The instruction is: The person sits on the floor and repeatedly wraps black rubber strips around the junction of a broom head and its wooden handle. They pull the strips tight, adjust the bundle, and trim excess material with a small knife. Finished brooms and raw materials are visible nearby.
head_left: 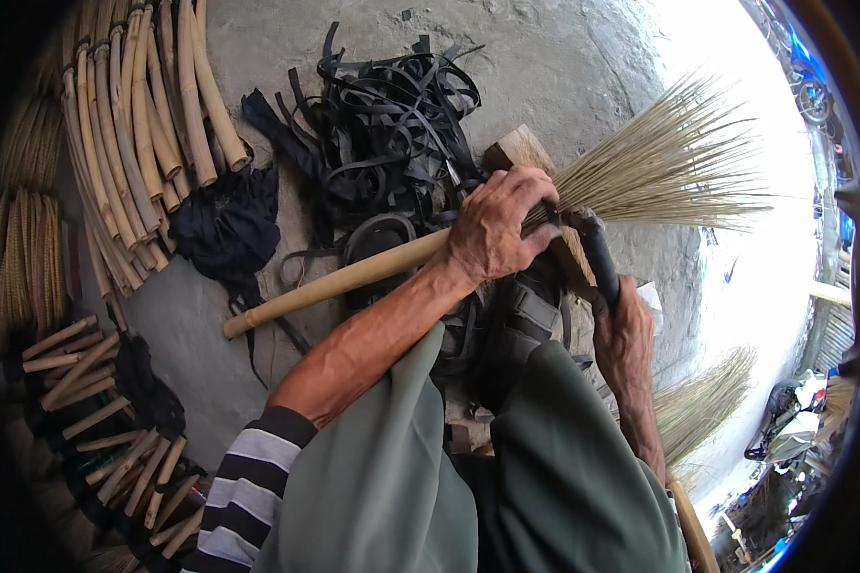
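Pale wooden broom handle (339,279) runs 8 to 2 o'clock across the lap; left hand (495,227) clamps its bristle neck. Right hand (624,336), at 4 o'clock, holds a black-handled tool (597,256). Black straps (392,115) at 11 o'clock.

Head view: looking steeply down from above the broom (506,224), sitting close over it.
Facing: pointing at the floor (545,67) beyond it.

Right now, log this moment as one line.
left hand: grips broom at binding | right hand: holds black-handled tool | block: under broom | straps: behind
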Demonstrator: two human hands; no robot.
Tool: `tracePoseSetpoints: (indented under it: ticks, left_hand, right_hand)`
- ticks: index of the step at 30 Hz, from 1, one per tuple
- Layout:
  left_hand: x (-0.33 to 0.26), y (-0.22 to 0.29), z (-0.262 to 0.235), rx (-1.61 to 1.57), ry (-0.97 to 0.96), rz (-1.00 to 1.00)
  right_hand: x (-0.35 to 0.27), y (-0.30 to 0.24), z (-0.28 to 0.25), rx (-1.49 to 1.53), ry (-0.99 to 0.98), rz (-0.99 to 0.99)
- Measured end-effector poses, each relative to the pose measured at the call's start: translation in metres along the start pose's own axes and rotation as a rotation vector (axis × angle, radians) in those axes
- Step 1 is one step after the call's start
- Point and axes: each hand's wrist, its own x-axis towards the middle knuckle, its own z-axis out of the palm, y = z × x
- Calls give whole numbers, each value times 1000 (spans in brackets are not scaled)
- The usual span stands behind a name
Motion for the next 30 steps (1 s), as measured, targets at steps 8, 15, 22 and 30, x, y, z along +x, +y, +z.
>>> tracePoseSetpoints:
  ticks: [8, 15, 22, 30]
  left_hand:
    - [-2, -2, 7, 113, -48, -29]
    - [-2, -1, 8, 99, -24, -36]
    - [-5, -1, 7, 84, -9, -14]
    - [-2, -3, 4, 82, -59, -51]
  right_hand:
    - [-10, -20, 6, 173, 210, -204]
    - [-15, -22, -7, 143, 39, -46]
    - [-2, -17, 12, 38, -11, -4]
    - [-3, -12, 25, 94, -20, 74]
